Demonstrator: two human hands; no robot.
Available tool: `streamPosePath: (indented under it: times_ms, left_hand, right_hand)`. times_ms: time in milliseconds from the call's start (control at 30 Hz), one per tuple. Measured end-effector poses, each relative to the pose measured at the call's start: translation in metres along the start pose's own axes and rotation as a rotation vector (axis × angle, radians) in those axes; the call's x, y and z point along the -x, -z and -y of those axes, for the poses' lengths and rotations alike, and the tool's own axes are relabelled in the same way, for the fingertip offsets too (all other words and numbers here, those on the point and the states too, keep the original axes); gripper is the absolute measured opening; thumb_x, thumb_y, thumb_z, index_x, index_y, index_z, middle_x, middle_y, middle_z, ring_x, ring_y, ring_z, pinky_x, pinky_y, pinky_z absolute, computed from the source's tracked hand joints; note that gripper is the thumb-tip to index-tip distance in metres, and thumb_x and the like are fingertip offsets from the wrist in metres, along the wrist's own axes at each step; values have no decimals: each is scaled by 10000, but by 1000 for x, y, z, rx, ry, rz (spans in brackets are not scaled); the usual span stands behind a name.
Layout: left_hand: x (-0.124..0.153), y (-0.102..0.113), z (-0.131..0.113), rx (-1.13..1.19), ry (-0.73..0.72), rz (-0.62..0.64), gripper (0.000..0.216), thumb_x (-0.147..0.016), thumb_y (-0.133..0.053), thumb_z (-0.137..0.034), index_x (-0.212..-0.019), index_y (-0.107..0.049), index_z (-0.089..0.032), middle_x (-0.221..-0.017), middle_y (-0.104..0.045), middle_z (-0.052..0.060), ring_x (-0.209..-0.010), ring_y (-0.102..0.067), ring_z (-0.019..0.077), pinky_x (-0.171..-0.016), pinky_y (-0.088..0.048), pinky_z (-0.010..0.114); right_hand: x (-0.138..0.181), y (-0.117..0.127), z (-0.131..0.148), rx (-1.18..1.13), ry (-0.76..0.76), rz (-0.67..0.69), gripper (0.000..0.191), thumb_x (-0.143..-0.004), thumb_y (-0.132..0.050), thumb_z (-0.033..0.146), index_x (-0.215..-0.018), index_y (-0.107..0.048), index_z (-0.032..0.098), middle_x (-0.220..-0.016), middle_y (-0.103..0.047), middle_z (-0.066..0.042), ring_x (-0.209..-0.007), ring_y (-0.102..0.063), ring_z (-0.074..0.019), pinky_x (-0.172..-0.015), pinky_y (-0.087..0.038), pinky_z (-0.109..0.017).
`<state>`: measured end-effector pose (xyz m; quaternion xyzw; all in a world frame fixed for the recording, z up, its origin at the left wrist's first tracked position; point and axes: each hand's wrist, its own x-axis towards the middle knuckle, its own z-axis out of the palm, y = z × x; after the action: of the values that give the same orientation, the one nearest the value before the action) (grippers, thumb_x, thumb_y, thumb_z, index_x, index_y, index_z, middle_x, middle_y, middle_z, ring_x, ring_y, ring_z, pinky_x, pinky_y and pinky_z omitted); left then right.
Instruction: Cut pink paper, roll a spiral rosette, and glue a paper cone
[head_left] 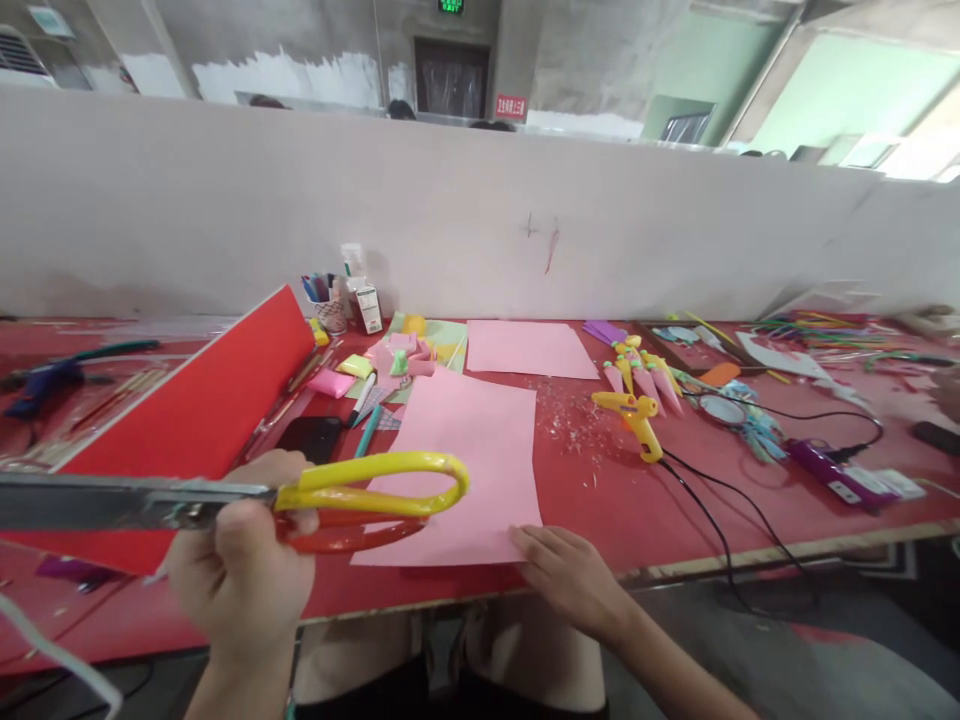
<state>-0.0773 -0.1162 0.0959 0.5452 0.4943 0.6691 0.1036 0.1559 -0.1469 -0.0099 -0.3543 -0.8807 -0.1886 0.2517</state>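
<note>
My left hand (pixel 240 580) is closed around a pair of large scissors (pixel 375 490) near their pivot. The metal blades point left and the yellow and red handle loops point right, above a pink paper sheet (pixel 465 460) that lies on the red table (pixel 600 500). My right hand (pixel 570 575) lies at the near right corner of that pink sheet, fingers stretched flat and touching its edge. A red sheet (pixel 195 410) lies tilted under and behind the scissors.
A second pink sheet (pixel 525 348) lies further back. A yellow glue gun (pixel 634 415) with a black cord, paper cones, scraps, a pen cup (pixel 330 312) and a black phone (pixel 311 437) crowd the table. A white partition wall (pixel 480 220) stands behind.
</note>
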Motion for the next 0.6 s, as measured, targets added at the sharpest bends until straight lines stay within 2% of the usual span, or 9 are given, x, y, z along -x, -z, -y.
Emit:
streamPosePath:
  times_ms: [100, 167, 267, 333, 400, 433, 500, 567, 600]
  left_hand:
    - [0, -4, 3, 134, -23, -69, 403, -802, -392, -383, -447, -382, -191, -427, -378, -36, -422, -426, 92, -428, -378, 241]
    - [0, -6, 7, 216, -20, -94, 363, -776, -423, -363, -458, -388, -191, -427, -379, -45, -404, -413, 87, -403, -347, 236]
    - [3, -8, 13, 230, 22, -74, 325, -776, -446, -325, -481, -408, -196, -433, -406, -45, -404, -410, 90, -428, -354, 243]
    - [7, -11, 14, 248, 43, 21, 342, -798, -428, -345, -491, -425, -195, -452, -425, -33, -431, -417, 96, -452, -359, 244]
    - [10, -15, 12, 272, 79, 167, 370, -791, -428, -398, -486, -434, -189, -454, -428, -27, -441, -417, 98, -440, -353, 234]
    - [11, -17, 10, 267, 124, 247, 378, -778, -434, -422, -484, -437, -185, -446, -425, -27, -433, -414, 97, -428, -353, 227]
    - [11, -24, 7, 221, 237, 386, 379, -742, -452, -447, -476, -443, -177, -416, -411, -32, -410, -407, 94, -412, -359, 216]
    - [9, -30, 5, 144, 335, 504, 373, -713, -454, -452, -466, -435, -173, -397, -397, -36, -394, -400, 93, -397, -354, 208]
    - [7, -31, 6, 111, 360, 557, 371, -707, -446, -453, -464, -427, -174, -398, -395, -37, -394, -399, 93, -394, -352, 205]
  right_hand:
    - [8, 3, -2, -99, -176, 176, 210, -801, -453, 187, -679, -623, 172, -980, -639, -87, -851, -601, -173, -710, -492, -279]
    - [7, 13, -10, -242, -262, 276, 153, -744, -544, 290, -693, -636, 179, -1114, -572, -102, -974, -553, -228, -834, -444, -373]
    - [-5, 36, -31, -534, -389, 251, 247, -719, -544, 427, -751, -644, 203, -1218, -480, -106, -1107, -447, -269, -950, -301, -486]
    - [-19, 50, -43, -784, -528, 43, 282, -776, -464, 431, -712, -617, 203, -1116, -533, -99, -1053, -485, -224, -920, -347, -439]
    - [-37, 55, -47, -1087, -594, -105, 281, -769, -477, 444, -930, -573, 235, -1006, -554, -81, -1002, -506, -188, -871, -399, -384]
    - [-46, 54, -44, -1261, -601, -92, 354, -744, -514, 451, -1036, -521, 251, -1016, -544, -73, -990, -511, -180, -854, -413, -369]
    - [-62, 46, -32, -1532, -563, 88, 508, -685, -601, 410, -1141, -443, 254, -1029, -538, -64, -970, -517, -168, -821, -433, -339]
    - [-76, 33, -16, -1706, -556, 274, 481, -676, -623, 333, -1117, -466, 222, -945, -572, -46, -854, -554, -138, -733, -462, -296]
    - [-81, 27, -8, -1742, -580, 297, 399, -681, -616, 309, -1050, -515, 198, -878, -583, -29, -775, -563, -113, -685, -465, -262]
